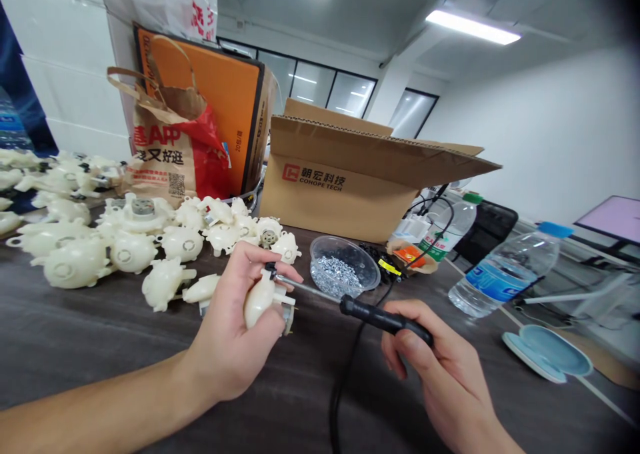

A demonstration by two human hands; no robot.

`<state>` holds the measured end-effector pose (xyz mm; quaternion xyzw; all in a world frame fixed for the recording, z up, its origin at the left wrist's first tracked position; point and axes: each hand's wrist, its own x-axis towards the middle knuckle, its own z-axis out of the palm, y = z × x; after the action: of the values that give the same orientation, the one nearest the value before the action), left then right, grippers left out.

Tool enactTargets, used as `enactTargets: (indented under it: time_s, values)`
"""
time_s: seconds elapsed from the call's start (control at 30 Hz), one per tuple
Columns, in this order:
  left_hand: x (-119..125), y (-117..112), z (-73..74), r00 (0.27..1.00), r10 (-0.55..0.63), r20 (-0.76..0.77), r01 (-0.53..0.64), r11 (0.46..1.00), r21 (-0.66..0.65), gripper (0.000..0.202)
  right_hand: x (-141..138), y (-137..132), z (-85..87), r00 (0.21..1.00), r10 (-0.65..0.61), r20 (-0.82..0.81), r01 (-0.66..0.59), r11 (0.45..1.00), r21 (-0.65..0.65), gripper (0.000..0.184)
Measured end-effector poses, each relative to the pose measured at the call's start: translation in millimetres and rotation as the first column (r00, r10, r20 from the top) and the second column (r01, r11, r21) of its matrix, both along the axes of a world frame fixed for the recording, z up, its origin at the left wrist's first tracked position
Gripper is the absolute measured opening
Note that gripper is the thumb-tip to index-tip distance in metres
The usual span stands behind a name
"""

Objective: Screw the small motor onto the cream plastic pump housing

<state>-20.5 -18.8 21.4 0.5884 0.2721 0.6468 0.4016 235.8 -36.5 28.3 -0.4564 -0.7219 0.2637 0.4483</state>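
Observation:
My left hand (235,334) is closed around a cream plastic housing (259,302) with a small black piece (271,267) at its top. In my right hand (440,361) is the black handle of a screwdriver (383,317). Its metal shaft points left, and the tip meets the housing near the black piece; I cannot make out a screw there. Beyond my hands stands a clear round bowl (371,273) holding many small silver screws (335,275). Several similar cream housings (133,249) lie to the left of my left hand, some with round metal motors (143,206) in them.
An open cardboard box (330,207) stands behind the bowl. A paper bag (175,147) and an orange box (235,107) are at the back left. Water bottles (505,274) and a pale blue case (550,351) lie right. A black cable (345,387) runs along the dark table (150,387).

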Motion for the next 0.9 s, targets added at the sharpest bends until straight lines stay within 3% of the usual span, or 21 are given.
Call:
enactTargets:
  time_s: [0.2, 0.4, 0.73, 0.9]
  values:
    - [-1, 0, -0.8, 0.999, 0.022, -0.027, -0.022, 1.000, 0.017, 0.036, -4, 1, 4.7, 0.999, 0.023, -0.027, -0.023, 1.000, 0.009, 0.022]
    - [-1, 1, -1.8, 1.000, 0.009, 0.008, -0.008, 1.000, -0.027, 0.034, 1, 4, 3.8, 0.993, 0.100, 0.070, -0.101, 0.995, 0.011, 0.017]
    - [0, -1, -0.1, 1.000, -0.002, 0.012, 0.002, 1.000, -0.004, 0.032, 13, 5, 0.4, 0.948, -0.020, 0.317, -0.042, 0.981, 0.189, 0.013]
    - [0, -2, -0.9, 1.000, 0.000, -0.001, 0.000, 1.000, -0.012, 0.030, 11, 2, 1.8, 0.948, -0.061, 0.312, -0.001, 0.981, 0.194, 0.014]
